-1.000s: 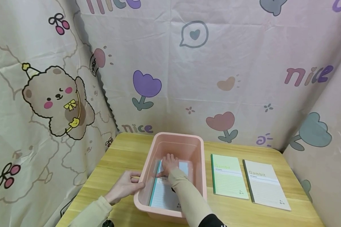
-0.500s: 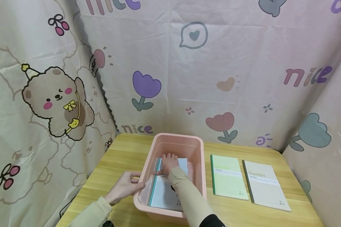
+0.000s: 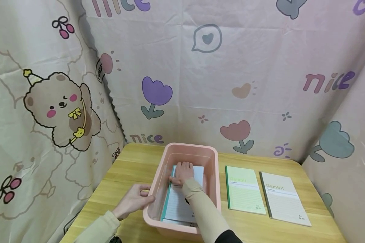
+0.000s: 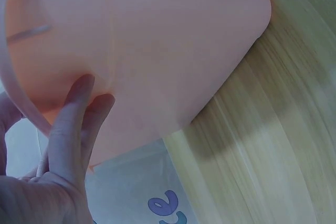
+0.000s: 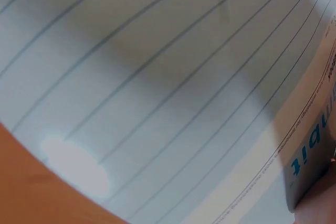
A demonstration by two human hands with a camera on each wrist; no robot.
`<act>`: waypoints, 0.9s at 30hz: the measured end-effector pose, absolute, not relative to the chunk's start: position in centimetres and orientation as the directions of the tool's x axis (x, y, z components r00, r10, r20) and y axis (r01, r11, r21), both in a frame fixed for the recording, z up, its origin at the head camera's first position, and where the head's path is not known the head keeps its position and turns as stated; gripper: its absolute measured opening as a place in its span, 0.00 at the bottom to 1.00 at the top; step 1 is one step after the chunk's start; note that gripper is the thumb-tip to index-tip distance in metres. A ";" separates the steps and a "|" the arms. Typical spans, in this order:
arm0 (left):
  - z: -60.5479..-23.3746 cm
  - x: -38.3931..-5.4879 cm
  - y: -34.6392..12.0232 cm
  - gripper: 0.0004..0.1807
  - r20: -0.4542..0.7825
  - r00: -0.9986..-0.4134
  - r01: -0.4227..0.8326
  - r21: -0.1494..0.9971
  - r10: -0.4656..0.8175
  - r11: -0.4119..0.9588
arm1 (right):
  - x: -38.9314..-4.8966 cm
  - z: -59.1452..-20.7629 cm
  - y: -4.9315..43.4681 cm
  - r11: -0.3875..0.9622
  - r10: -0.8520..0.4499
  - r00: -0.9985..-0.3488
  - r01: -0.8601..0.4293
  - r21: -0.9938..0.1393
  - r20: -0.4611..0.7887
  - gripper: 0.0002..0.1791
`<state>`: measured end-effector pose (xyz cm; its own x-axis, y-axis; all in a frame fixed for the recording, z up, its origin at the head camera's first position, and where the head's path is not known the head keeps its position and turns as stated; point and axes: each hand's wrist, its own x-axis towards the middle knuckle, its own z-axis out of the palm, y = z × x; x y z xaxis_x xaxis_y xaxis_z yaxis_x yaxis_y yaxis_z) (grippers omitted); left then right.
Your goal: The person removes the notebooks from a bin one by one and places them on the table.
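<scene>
Since the earlier frame, blue notebook (image 3: 177,204) and right hand (image 3: 184,173) have shifted slightly up-frame. One table (image 3: 137,162); one pink bin (image 3: 170,227), lower centre, holding blue plus at least one lower notebook (image 3: 176,222). Lower right: one grey notebook (image 3: 284,200), one green notebook (image 3: 245,192). Left hand (image 3: 135,199) clasps bin's left wall; right appears to grip blue's upper end, fingertips hidden. Step looks like repositioning blue; next move probably needs bin kept steady.

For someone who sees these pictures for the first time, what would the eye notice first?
Probably the pink bin on the wooden table, with the left hand gripping its rim and the right hand inside, at a pale blue notebook. Then the green notebook and the greyish notebook, side by side right of the bin. A large printed bear also stands out on the left curtain.
</scene>
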<state>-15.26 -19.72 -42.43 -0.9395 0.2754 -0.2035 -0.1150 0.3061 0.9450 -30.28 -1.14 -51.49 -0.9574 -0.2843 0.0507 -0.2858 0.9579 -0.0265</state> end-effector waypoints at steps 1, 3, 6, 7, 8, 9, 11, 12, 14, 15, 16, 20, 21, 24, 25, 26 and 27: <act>-42.4 -15.2 -19.7 0.33 -0.203 -0.939 -0.115 0.945 0.276 0.305 | -30.3 -51.4 -1.1 0.960 -0.279 -0.959 -0.281 -0.019 0.057 0.39; -42.5 -15.3 -19.7 0.33 -0.199 -0.940 -0.110 0.946 0.278 0.306 | -30.3 -51.4 -1.0 0.963 -0.267 -0.961 -0.269 -0.011 0.072 0.40; -42.5 -15.2 -19.7 0.34 -0.197 -0.941 -0.108 0.945 0.276 0.308 | -30.3 -51.3 -0.9 0.967 -0.252 -0.964 -0.253 -0.004 0.087 0.42; -42.4 -15.2 -19.7 0.34 -0.199 -0.941 -0.110 0.945 0.275 0.307 | -30.3 -51.2 -0.9 0.968 -0.250 -0.964 -0.251 0.002 0.089 0.42; -42.4 -15.2 -19.7 0.34 -0.201 -0.941 -0.112 0.945 0.274 0.308 | -30.3 -51.2 -0.9 0.968 -0.251 -0.963 -0.252 0.002 0.094 0.42; -42.4 -15.2 -19.7 0.34 -0.204 -0.940 -0.116 0.944 0.273 0.308 | -30.3 -51.2 -0.9 0.967 -0.254 -0.962 -0.255 0.004 0.096 0.41; -42.4 -15.2 -19.7 0.34 -0.209 -0.939 -0.122 0.944 0.273 0.306 | -30.3 -51.1 -1.0 0.964 -0.264 -0.959 -0.264 0.013 0.106 0.40; -42.4 -15.2 -19.7 0.34 -0.213 -0.938 -0.125 0.944 0.273 0.305 | -30.3 -51.0 -1.0 0.963 -0.271 -0.956 -0.271 0.018 0.111 0.39; -42.4 -15.2 -19.7 0.34 -0.214 -0.937 -0.125 0.944 0.278 0.304 | -30.2 -50.8 -1.2 0.960 -0.281 -0.951 -0.280 0.025 0.128 0.38; -42.4 -15.2 -19.7 0.34 -0.213 -0.936 -0.124 0.945 0.280 0.304 | -30.2 -50.7 -1.2 0.959 -0.285 -0.949 -0.283 0.028 0.133 0.38; -42.4 -15.2 -19.7 0.34 -0.213 -0.936 -0.124 0.945 0.281 0.304 | -30.2 -50.7 -1.2 0.958 -0.287 -0.948 -0.286 0.030 0.137 0.38; -42.4 -15.3 -19.7 0.33 -0.211 -0.936 -0.121 0.945 0.282 0.305 | -30.4 -50.1 -1.4 0.956 -0.291 -0.947 -0.291 0.022 0.137 0.37; -42.4 -15.3 -19.7 0.33 -0.211 -0.936 -0.122 0.945 0.281 0.305 | -30.5 -49.9 -1.5 0.956 -0.292 -0.947 -0.292 0.017 0.132 0.37; -42.3 -15.2 -19.7 0.33 -0.211 -0.936 -0.123 0.945 0.280 0.304 | -30.5 -49.0 -1.6 0.954 -0.296 -0.947 -0.298 -0.002 0.122 0.38; -42.3 -15.2 -19.7 0.33 -0.211 -0.936 -0.122 0.945 0.281 0.303 | -30.6 -48.6 -1.6 0.954 -0.298 -0.947 -0.301 -0.008 0.123 0.38; -42.4 -15.2 -19.7 0.33 -0.209 -0.936 -0.121 0.946 0.283 0.300 | -30.6 -48.3 -1.6 0.953 -0.299 -0.946 -0.303 -0.012 0.123 0.39; -42.4 -15.2 -19.8 0.33 -0.208 -0.935 -0.120 0.947 0.286 0.298 | -30.6 -48.0 -1.6 0.952 -0.302 -0.945 -0.306 -0.012 0.127 0.39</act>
<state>-15.23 -19.77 -42.36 -0.9354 0.2858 -0.2083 -0.1199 0.2978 0.9471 -30.58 -1.63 -47.96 -0.9447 -0.3023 0.1271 -0.3062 0.9519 -0.0120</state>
